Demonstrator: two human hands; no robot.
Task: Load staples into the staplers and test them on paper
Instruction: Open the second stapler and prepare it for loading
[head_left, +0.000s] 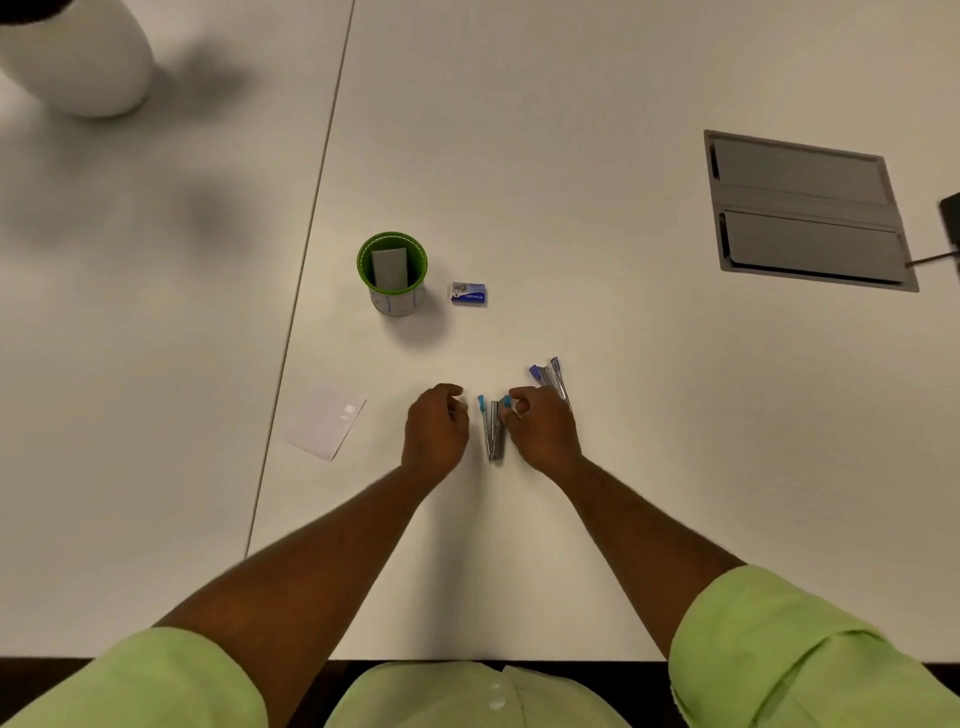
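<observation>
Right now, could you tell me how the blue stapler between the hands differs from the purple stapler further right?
The blue stapler has light blue tips, while the purple stapler has purple ones. The blue stapler lies between the left hand and right hand, whose fingers touch one tip; the purple stapler lies just beyond the right hand, seemingly untouched. Both are small, metal-bodied, hinged open and lying on the white table.

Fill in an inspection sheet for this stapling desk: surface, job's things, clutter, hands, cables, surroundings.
Surface: white table, seam running down its left part.
Job's things: blue stapler open between the hands; purple stapler open, beyond the right hand; staple box; paper sheet at left.
Clutter: green cup holding a grey card.
Hands: left hand curled beside the blue stapler; right hand, fingers at its blue tip.
Cables: nothing seen.
Surroundings: grey floor hatch; white rounded object.
</observation>
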